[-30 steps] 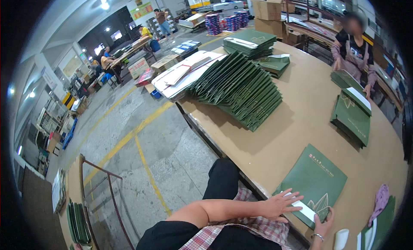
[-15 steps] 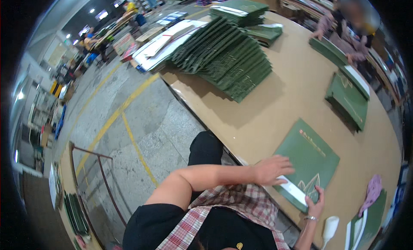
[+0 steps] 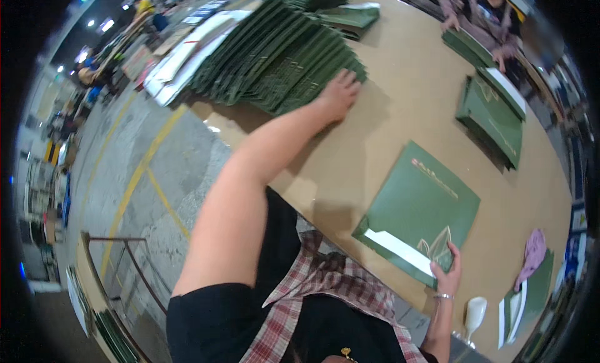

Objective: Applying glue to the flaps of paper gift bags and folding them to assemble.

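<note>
A flat green paper bag (image 3: pixel 420 203) with gold line artwork and a white strip along its near edge lies on the table in front of me. My right hand (image 3: pixel 447 270) grips its near right corner, thumb and fingers at the edge. Farther off to the left is a fanned stack of green paper bags (image 3: pixel 275 63). My left hand (image 3: pixel 340 95) has reached out to the right end of that stack, fingers stretched over the edge, partly smeared by motion. No bag is visibly lifted by it.
A white squeeze bottle (image 3: pixel 475 314) and a purple cloth (image 3: pixel 532 253) on green sheets are at the near right. Another green stack (image 3: pixel 494 116) stands at the far right, by a person's hands (image 3: pixel 498 58). White sheets (image 3: pixel 187 57) lie left of the fanned stack. A metal-framed cart (image 3: pixel 115 269) is at left.
My left hand has left the flat bag and swung away to the fanned stack. My right hand still holds the bag's near corner. The whole view has shifted.
</note>
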